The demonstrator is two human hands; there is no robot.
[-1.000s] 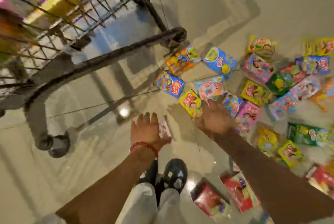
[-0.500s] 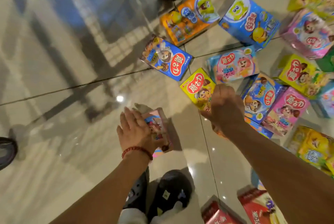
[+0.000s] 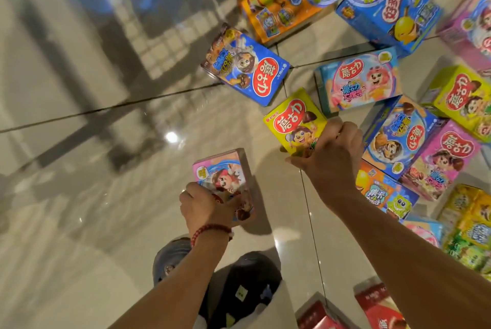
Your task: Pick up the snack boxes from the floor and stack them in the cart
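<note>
- Standing over the glossy tiled floor (image 3: pixel 79 195), the person has both shoes (image 3: pixel 239 288) at the bottom of the view, just short of the boxes, so each arm reaches down and forward to its own target.
- The left hand (image 3: pixel 204 206) is closed around the near end of the pink box (image 3: pixel 223 174). The grip sits at one short end, which leaves most of the printed face showing. Whether the box has left the floor cannot be told.
- The right hand (image 3: pixel 329 153) is curled around the near corner of the yellow box (image 3: pixel 295 124), thumb on one side and fingers on the other. This box tilts, its near end apparently raised by the hand.
- Judgement: one box per hand halves the trips to the cart, and an end grip probably leaves the flat faces free for stacking.
- Just right of the right hand, several boxes overlap in a loose heap, among them a dark blue box (image 3: pixel 396 137) and a magenta box (image 3: pixel 441 161).
- Farther out lie a blue box (image 3: pixel 247 65), a light blue box (image 3: pixel 358 81), an orange box (image 3: pixel 281 1) and a large blue box (image 3: pixel 385 7), mostly flat and face up, a few lapping a neighbour.
- The cart is not in view, so its distance from this pile cannot be stated. Many boxes are not yet collected.
</note>
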